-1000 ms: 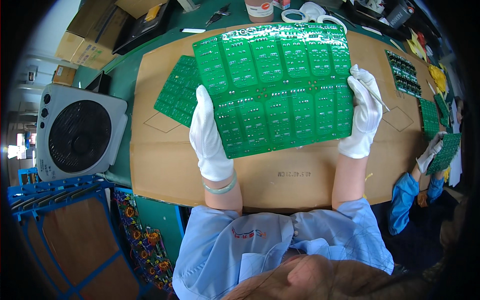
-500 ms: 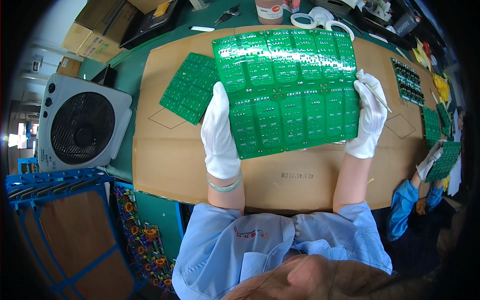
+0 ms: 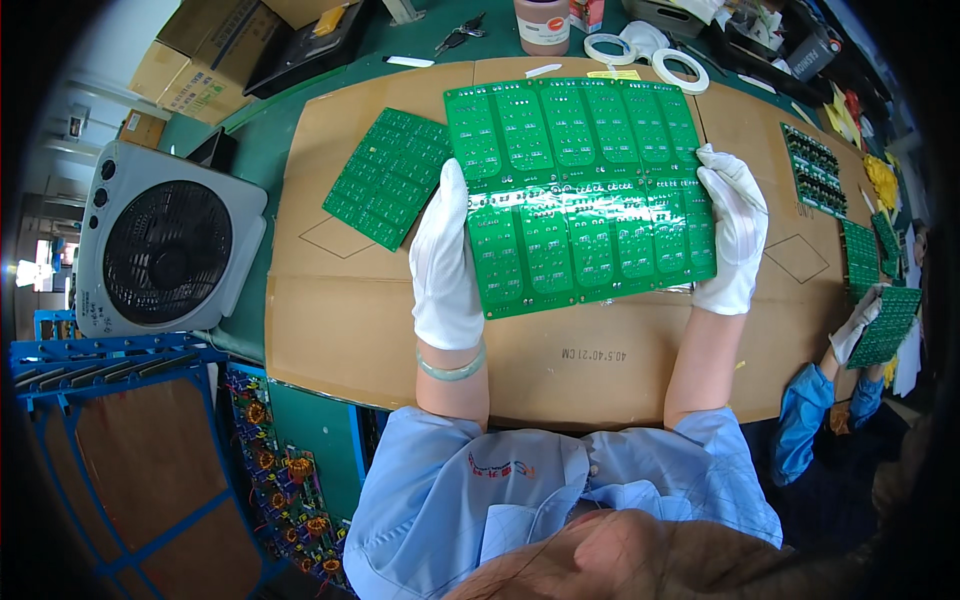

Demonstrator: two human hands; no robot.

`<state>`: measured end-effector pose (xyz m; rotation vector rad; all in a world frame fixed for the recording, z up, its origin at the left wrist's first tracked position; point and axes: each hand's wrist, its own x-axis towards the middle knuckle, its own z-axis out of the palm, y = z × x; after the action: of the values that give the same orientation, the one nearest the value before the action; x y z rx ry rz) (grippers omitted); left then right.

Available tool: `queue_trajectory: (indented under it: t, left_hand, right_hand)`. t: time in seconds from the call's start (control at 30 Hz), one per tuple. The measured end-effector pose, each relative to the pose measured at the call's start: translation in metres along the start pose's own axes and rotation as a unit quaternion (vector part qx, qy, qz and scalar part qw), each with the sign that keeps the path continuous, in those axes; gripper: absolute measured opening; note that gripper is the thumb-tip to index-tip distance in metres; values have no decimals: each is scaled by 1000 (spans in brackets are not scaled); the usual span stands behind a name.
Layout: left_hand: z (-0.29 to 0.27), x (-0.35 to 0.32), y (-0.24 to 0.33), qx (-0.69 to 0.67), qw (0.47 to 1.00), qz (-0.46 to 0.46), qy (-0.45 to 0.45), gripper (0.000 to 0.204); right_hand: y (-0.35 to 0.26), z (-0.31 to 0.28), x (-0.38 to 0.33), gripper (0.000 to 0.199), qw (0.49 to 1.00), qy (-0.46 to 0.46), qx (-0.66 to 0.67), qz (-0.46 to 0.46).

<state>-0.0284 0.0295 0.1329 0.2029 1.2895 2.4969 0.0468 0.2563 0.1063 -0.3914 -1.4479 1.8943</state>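
Note:
A large green circuit board panel (image 3: pixel 590 225) is held up in front of me, its soldered face toward me and glare across its middle. My left hand (image 3: pixel 441 265), in a white glove, grips its left edge with the thumb along the side. On the right edge my right hand (image 3: pixel 734 230), gloved too, is closed around the border; most of its fingers are behind the board. A second green circuit board (image 3: pixel 385 180) lies on the cardboard sheet (image 3: pixel 350 335), to the left and partly behind the held panel.
A box fan (image 3: pixel 168 245) stands at the left. Tape rolls (image 3: pixel 680 72), a jar (image 3: pixel 543 25) and keys (image 3: pixel 460 33) lie along the far side. At right, a co-worker's gloved hand (image 3: pixel 856 325) holds another green board (image 3: pixel 886 327). Boards with coils (image 3: pixel 290 470) hang below left.
The held panel has tilted, so the bright glare has slid from its upper rows to its middle. Its top edge sits lower, showing more cardboard behind. Both hands keep their grip.

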Motion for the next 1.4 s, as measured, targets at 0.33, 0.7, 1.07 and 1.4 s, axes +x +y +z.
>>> queue_trajectory:
  t: [0.33, 0.7, 1.07, 1.4]
  left_hand:
    - [8, 2, 1, -42, 999, -27, 16, 36]
    - [7, 2, 4, -36, 998, -44, -26, 38]
    - [6, -1, 2, 55, 998, 3, -19, 40]
    - [0, 5, -12, 147, 986, 47, 58, 37]
  right_hand:
    - [-4, -2, 0, 16, 999, -8, 10, 30]
    - [-1, -5, 4, 17, 1000, -14, -18, 15]
    - [-10, 7, -3, 17, 1000, 11, -13, 10]
    - [-9, 7, -2, 15, 1000, 9, -16, 22]
